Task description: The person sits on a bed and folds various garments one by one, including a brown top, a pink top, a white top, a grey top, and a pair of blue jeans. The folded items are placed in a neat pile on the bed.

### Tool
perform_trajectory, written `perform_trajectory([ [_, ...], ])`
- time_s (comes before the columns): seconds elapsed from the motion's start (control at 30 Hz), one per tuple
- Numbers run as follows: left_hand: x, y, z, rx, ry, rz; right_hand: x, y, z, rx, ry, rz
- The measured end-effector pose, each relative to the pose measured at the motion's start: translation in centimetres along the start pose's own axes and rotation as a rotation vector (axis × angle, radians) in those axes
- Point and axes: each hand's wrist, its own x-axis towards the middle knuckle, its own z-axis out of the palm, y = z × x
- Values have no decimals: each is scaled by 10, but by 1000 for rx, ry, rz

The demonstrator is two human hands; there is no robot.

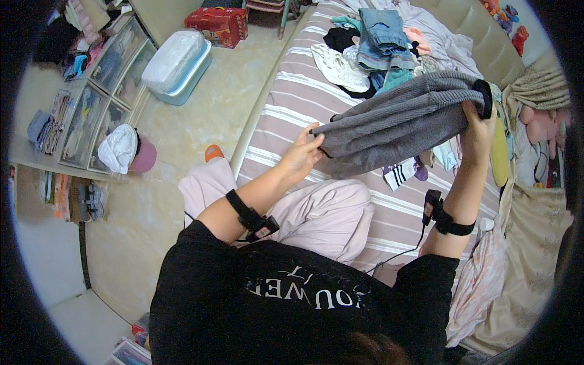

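Note:
A dark grey ribbed garment (401,123) with black edging is stretched between my hands above the bed (269,150). My left hand (303,153) pinches one edge of it between thumb and fingers. At the opposite end, my right hand (477,127) grips the cloth beside a black band (483,98); some of its fingers are hidden by the fabric. Folded blue jeans (383,39) top a pile of clothes beyond the garment. A white sock with black stripes (398,175) and a purple sock (420,169) lie partly beneath it on the striped sheet.
A black strap with a small device (262,228) circles each forearm; a cable (410,251) hangs near the right one. Left of the bed stand a lidded blue tub (182,89), a red box (219,25), a pink bin (145,155) and drawers (84,125). A curtain (529,246) hangs right.

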Motion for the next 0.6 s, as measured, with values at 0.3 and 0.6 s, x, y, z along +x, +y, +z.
perform_trajectory([
  [0.3,-33,19,-26,424,104,-78,-29,27,-36,-59,74,47],
  [0.6,-18,-20,-7,358,-160,-172,-59,31,-60,96,49,76],
])
